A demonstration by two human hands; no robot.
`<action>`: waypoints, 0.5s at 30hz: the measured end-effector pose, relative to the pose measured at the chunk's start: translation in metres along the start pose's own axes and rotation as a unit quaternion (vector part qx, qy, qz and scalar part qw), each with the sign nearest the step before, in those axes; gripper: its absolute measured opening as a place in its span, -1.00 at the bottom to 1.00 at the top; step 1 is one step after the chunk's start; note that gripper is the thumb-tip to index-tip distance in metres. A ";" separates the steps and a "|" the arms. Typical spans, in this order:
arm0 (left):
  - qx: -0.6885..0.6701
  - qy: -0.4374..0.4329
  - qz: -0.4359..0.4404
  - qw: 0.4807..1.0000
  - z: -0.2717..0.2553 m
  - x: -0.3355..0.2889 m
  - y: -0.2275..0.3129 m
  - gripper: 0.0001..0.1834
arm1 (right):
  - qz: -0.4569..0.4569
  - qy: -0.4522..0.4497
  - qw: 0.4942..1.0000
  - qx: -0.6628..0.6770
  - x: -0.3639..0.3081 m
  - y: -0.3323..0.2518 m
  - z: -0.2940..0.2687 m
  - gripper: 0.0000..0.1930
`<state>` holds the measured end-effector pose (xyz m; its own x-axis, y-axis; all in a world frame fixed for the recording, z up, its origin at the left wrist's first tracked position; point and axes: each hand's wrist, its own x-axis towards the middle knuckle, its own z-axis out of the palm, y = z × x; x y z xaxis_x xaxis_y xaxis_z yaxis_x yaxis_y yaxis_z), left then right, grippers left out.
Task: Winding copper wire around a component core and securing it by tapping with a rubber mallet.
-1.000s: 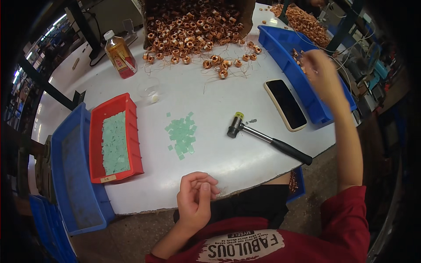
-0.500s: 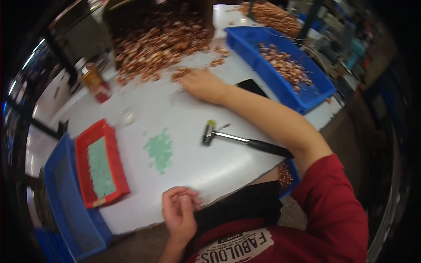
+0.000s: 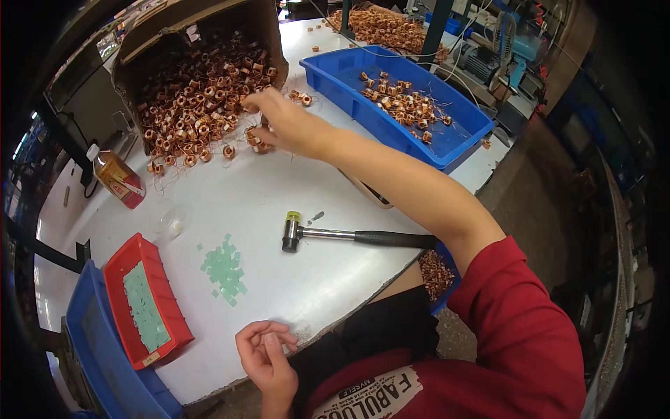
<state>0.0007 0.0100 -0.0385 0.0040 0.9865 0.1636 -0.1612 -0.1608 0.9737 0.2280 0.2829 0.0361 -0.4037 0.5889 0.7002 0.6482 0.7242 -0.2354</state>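
My right hand [image 3: 292,127] is stretched over the front edge of a heap of small copper-wire coils [image 3: 206,115] spilling from a cardboard box [image 3: 276,42]. Its thumb and fingers are apart, and a loose coil [image 3: 255,140] lies right by the thumb; no coil shows clearly in its grasp. My left hand [image 3: 269,359] rests at the table's near edge with its fingers curled in and the thumb against them. Whatever may be inside is hidden. Between the hands lie a small two-faced mallet [image 3: 321,233] with a black handle and a scatter of pale green square pieces [image 3: 225,271].
A blue tray [image 3: 447,157] with some coils stands at the right. At the left, a red bin [image 3: 178,325] holds more green pieces beside a blue bin [image 3: 84,307]. A bottle [image 3: 117,178] and a clear round object [image 3: 172,222] are near the heap. A dark flat object is partly under my right forearm.
The view has shifted and sharpened. My right hand has lifted slightly at the heap's edge, its thumb and fingers now spread. My left hand stays curled in place.
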 end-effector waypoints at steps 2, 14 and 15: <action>0.002 0.000 0.001 1.000 0.001 0.000 0.001 -0.83 | -0.003 0.004 1.000 -0.012 0.012 0.010 -0.007 -0.54; 0.015 -0.009 0.005 1.000 0.001 0.000 -0.003 -0.85 | 0.101 0.108 0.988 -0.033 0.067 0.020 -0.064 -0.84; 0.016 -0.010 0.003 1.000 0.002 0.000 -0.003 -0.85 | 0.111 0.091 0.990 -0.019 0.069 0.019 -0.065 -0.84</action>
<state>0.0029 0.0109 -0.0412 0.0225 0.9848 0.1723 -0.1287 -0.1681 0.9773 0.2545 0.3143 0.1233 -0.1291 0.6551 0.7444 0.7331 0.5685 -0.3732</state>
